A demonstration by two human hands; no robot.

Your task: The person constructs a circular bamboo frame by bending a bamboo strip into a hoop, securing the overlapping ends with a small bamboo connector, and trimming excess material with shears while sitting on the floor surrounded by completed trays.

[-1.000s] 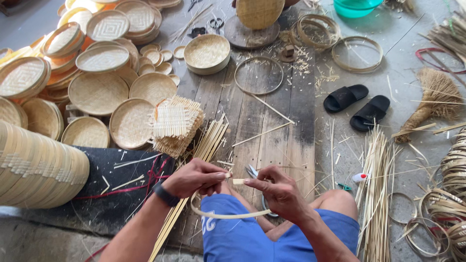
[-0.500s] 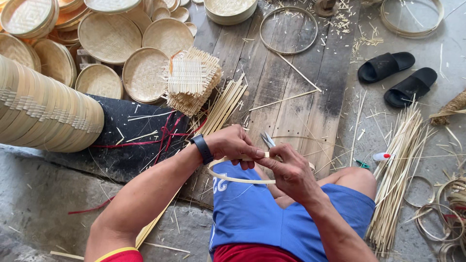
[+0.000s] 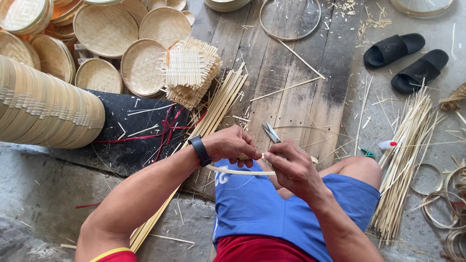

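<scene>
Head view, seated worker, blue shorts. We note both hands closed in a pinch on one thin bamboo strip (image 3: 240,171), bent into a loop that hangs just under the hands and over the lap. Left hand (image 3: 232,144): fingers curled shut, thumb and fingertips clamping the strip near its top; a black wristband (image 3: 200,150) sits on that wrist. Right hand (image 3: 291,167): fingers bent and closed, thumb pressed against the strip right beside the left fingertips; the two hands touch or nearly touch, we cannot tell which.

Just beyond the hands, on the wooden plank floor (image 3: 291,73), lies a small pair of scissors (image 3: 271,132). Ahead and to the left of the left hand: a bundle of long bamboo strips (image 3: 218,106) running diagonally, then a stack of square woven mats (image 3: 189,70), then round woven trays (image 3: 104,29). Far left of the left hand: a long roll of stacked rims (image 3: 43,106). To the right of the right hand: another bundle of splints (image 3: 403,155). Well ahead on the right: a pair of black sandals (image 3: 405,58). Straight ahead, far: a bare hoop (image 3: 290,19).
</scene>
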